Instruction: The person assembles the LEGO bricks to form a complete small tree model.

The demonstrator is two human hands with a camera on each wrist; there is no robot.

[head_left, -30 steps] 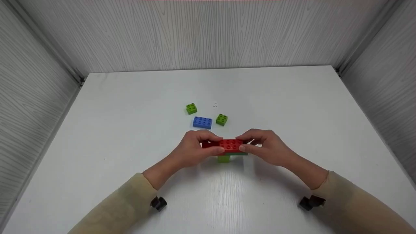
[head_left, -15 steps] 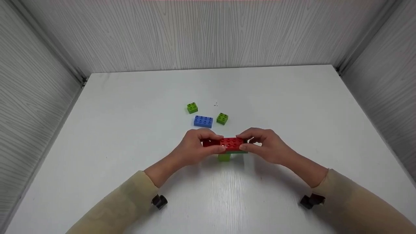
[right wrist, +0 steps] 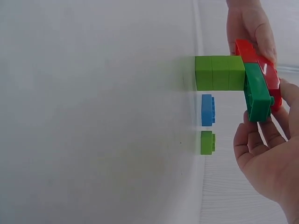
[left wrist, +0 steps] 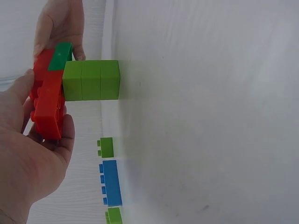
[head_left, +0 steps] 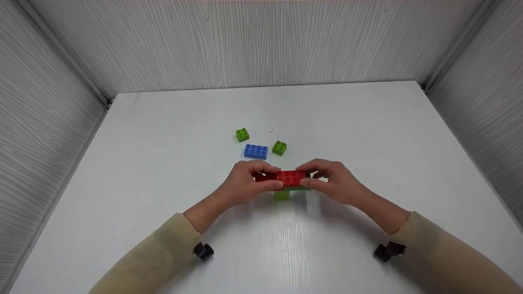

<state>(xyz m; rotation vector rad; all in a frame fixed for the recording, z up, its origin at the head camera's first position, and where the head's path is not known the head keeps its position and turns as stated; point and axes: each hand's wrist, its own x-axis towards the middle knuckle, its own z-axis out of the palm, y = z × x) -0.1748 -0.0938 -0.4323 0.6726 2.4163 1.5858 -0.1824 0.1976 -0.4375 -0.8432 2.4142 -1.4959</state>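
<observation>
A column of lime green bricks [left wrist: 91, 80] stands on the table in front of me. On its top, a red brick [left wrist: 49, 109] juts out to the left and a dark green brick [right wrist: 258, 95] to the right. Another red brick [head_left: 291, 178] lies across both, studs up. My left hand [head_left: 245, 183] pinches this top brick's left part between thumb and finger. At its right end, my right hand [head_left: 335, 183] pinches it likewise, other fingers near the green brick. Fingers cover both ends of the top brick in the head view.
Beyond the hands, a blue brick [head_left: 256, 151] lies between two small lime green bricks, one to its right [head_left: 279, 148] and one farther back on the left [head_left: 242, 134]. Wood-grain panels [head_left: 261, 45] rise behind the white table [head_left: 347, 122] and at both sides.
The head view has shifted a little, so the bricks and hands appear slightly higher in it. Both hands keep their hold on the top red brick, and the loose bricks stay put.
</observation>
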